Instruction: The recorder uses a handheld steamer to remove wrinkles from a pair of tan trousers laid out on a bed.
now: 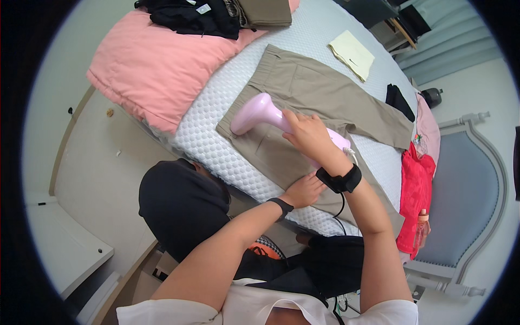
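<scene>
Khaki trousers (321, 87) lie spread over the quilted white mattress, their elastic waistband towards the upper left. My right hand (309, 134) grips the handle of a pink handheld garment steamer (254, 113), whose head rests on the trousers near the waistband. A pale cord leaves the handle's end beside my wrist. Below it, my left hand (305, 191) lies with its fingers on the nearer trouser leg, partly under my right forearm; it holds nothing that I can see. Both wrists wear black bands.
A pink quilt (150, 69) with dark clothes (195, 18) on top covers the upper left of the bed. A folded pale yellow cloth (352, 55), a red garment (416, 195) and a bottle (421, 231) lie right of the trousers, near the blue padded headboard (467, 195).
</scene>
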Motion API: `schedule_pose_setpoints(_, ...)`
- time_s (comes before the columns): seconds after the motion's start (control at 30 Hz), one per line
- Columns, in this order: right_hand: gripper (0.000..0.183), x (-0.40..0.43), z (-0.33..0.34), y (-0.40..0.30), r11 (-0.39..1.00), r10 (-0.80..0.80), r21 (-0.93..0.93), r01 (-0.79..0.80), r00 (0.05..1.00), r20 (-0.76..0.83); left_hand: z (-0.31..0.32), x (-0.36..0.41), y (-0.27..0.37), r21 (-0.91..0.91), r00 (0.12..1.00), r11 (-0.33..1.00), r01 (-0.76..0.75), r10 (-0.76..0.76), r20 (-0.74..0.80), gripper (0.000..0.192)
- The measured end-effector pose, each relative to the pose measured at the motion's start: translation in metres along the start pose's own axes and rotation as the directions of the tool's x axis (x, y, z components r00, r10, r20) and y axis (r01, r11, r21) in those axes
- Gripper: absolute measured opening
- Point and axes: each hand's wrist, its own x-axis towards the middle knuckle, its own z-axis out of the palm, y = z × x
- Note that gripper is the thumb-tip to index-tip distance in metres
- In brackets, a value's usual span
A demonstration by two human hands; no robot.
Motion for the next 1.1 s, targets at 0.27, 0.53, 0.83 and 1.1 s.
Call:
schedule_pose_setpoints(0.27,0.062,0.010,0.007,-0.020,1.000,-0.026,0.002,0.026,0.990,-0.136,0.015,-0.009,-0.003,-0.038,1.000,0.999,-0.013,0.014,0.007,0.044)
schedule_pose_setpoints(0.53,0.061,0.002,0.003,-0.014,0.996,-0.030,-0.084,0.022,0.995,-0.093,-0.002,-0.003,0.000,-0.042,0.997,0.999,0.026,-0.022,0.076,0.046)
schedule_pose_setpoints(0.83,0.058,0.012,-0.004,-0.023,0.999,0.027,0.049,-0.022,0.994,-0.107,0.009,-0.007,-0.005,-0.068,0.997,0.998,0.014,-0.009,0.070,0.045)
schedule_pose_setpoints(1.1,0.060,-0.006,-0.019,0.016,0.992,0.107,-0.072,-0.106,0.994,0.005,0.009,-0.002,-0.002,0.007,0.999,1.000,0.008,-0.008,-0.041,0.049)
